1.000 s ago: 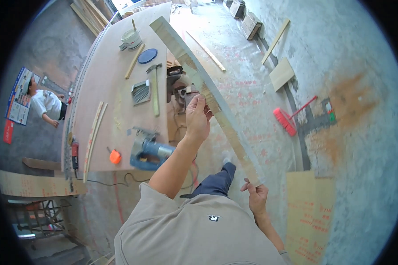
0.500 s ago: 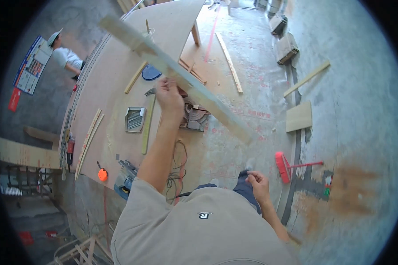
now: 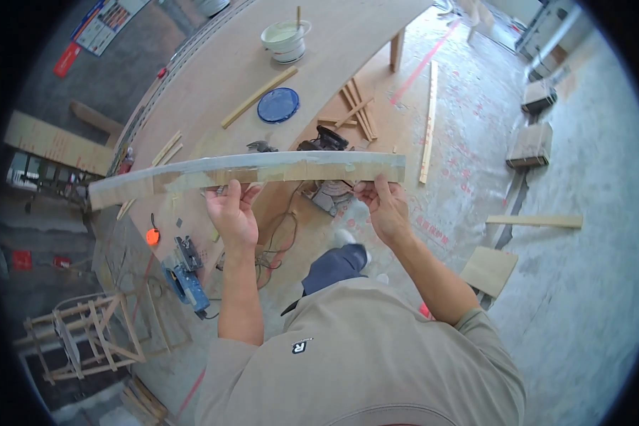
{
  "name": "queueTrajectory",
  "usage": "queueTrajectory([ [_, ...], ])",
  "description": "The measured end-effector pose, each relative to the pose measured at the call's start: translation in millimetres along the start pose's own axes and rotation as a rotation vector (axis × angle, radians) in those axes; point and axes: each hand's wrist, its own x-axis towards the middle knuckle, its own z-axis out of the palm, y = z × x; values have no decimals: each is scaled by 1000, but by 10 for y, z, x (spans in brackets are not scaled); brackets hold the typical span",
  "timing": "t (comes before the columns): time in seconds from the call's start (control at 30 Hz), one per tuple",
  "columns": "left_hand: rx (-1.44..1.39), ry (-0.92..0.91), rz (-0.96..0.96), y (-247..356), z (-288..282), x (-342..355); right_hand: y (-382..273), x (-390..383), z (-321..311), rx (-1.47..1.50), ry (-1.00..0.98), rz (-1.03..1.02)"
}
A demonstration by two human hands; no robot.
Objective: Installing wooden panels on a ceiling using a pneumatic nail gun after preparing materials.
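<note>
Ideally, my left hand and right hand share the load evenly, so the wooden strip cannot twist. Both reach forward, pinching its lower edge, one near mid-length, the other near its right end; the far-side grip seems curled but is partly hidden. The strip spans crosswise before me; beyond lies the table.

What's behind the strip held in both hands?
A hammer head peeks above the strip; thin sticks and a machine show both above and below it. Their middle parts, and anything else directly behind the strip, are covered.
</note>
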Motion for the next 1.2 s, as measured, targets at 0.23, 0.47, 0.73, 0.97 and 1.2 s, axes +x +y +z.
queueTrajectory([
  [0.23, -206, -98, -278, -387, -144, 312, -161, 1232, 239, -120, -126, 102],
  [0.47, -198, 15, -225, -522, 29, 701, -370, 2525, 239, -444, -243, 261],
  [0.73, -146, 459, 17, -749, 204, 761, -858, 5733, 591, -984, -135, -304],
  [0.97, -358, 648, 80, -1220, 947, 999, -548, 7182, 920, -1278, -510, -325],
  [1.2, -391, 809, 24, -1534, 1323, 1462, -837, 7080, 1232, -1367, -652, -469],
])
